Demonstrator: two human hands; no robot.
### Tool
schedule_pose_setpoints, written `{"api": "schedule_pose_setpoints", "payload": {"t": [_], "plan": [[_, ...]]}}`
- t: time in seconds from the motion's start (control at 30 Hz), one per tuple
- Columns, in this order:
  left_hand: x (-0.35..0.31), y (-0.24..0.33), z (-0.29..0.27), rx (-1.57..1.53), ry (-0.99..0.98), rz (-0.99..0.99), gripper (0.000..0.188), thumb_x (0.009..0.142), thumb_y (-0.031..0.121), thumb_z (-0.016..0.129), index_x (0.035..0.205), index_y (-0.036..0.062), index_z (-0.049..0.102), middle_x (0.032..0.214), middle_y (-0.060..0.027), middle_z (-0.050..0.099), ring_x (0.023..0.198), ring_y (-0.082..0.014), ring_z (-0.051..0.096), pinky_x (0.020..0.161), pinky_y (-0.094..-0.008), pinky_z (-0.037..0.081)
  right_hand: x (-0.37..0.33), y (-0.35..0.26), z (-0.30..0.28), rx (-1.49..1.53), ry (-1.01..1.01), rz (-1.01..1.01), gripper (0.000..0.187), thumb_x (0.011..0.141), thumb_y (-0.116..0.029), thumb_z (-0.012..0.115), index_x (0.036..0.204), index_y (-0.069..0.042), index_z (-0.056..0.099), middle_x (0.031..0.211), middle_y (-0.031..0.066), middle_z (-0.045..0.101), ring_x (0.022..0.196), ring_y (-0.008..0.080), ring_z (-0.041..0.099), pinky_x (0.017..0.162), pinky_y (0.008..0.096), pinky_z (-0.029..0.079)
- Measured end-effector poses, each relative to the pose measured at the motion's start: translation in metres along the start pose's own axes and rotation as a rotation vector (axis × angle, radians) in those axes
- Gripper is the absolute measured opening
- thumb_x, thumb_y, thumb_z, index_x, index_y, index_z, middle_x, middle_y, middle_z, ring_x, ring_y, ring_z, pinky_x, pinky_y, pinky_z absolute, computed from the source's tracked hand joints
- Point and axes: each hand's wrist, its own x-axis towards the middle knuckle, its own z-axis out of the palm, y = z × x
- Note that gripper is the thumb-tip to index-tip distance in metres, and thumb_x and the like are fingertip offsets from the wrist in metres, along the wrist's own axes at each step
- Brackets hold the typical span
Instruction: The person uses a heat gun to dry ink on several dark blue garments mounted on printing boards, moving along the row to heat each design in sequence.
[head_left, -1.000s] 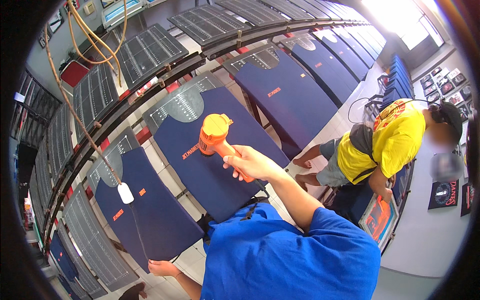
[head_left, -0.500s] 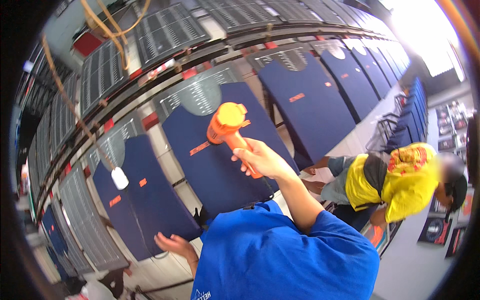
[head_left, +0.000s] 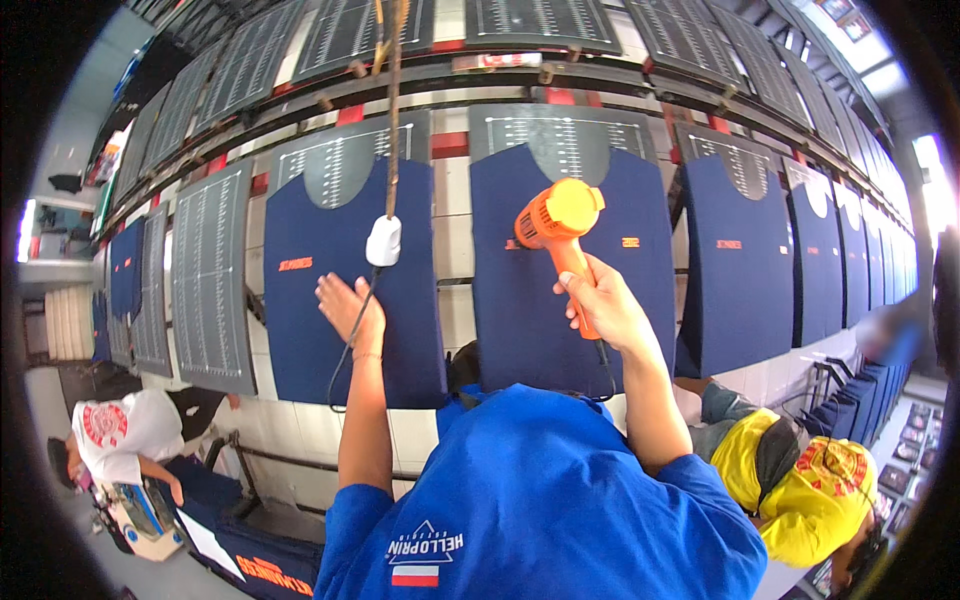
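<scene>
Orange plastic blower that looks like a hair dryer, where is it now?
In the head view, the orange plastic blower is just right of centre, gripped in the person's bare right hand, over a flat navy-blue cloth shirt.

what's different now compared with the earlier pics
The left hand, which seemed to pinch the black cord a second ago, is now open and further forward over the left navy shirt. The view has turned, and a person in white shows at lower left. The right hand still holds the orange heat gun over the next shirt.
</scene>
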Motion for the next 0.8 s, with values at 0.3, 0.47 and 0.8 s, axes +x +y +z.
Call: {"api": "schedule_pose_setpoints", "payload": {"t": [0.3,0.47,0.8], "plan": [[0.002,0.030,-0.002,-0.108,-0.152,0.218,0.065,0.101,0.038,0.042,0.146,-0.0065,0.030,0.154,-0.0256,0.027,0.145,-0.0391,0.022,0.119,-0.0498,0.018,0.007,0.000,0.004,0.019,-0.050,0.023,0.033,0.097,-0.022,0.057,0.121,0.001,0.053,0.087,0.0029,0.061,0.059,0.0071,0.054,0.052,0.0231,0.049],[-0.013,0.043,-0.008,-0.136,-0.131,0.370,0.065,0.100,0.035,0.046,0.147,-0.0060,0.028,0.154,-0.0248,0.029,0.144,-0.0397,0.025,0.119,-0.0494,0.018,0.003,0.000,0.006,-0.009,-0.016,-0.008,0.032,0.097,-0.021,0.057,0.119,0.001,0.053,0.087,0.0028,0.061,0.059,0.0071,0.054,0.052,0.0233,0.048],[0.008,0.029,0.005,-0.124,-0.119,0.301,0.065,0.098,0.035,0.050,0.146,-0.0050,0.032,0.152,-0.0257,0.031,0.144,-0.0410,0.026,0.117,-0.0519,0.020,0.009,0.001,0.004,-0.021,-0.056,0.041,0.034,0.097,-0.022,0.057,0.123,0.000,0.053,0.090,0.0036,0.062,0.060,0.0060,0.053,0.054,0.0219,0.048]]}}
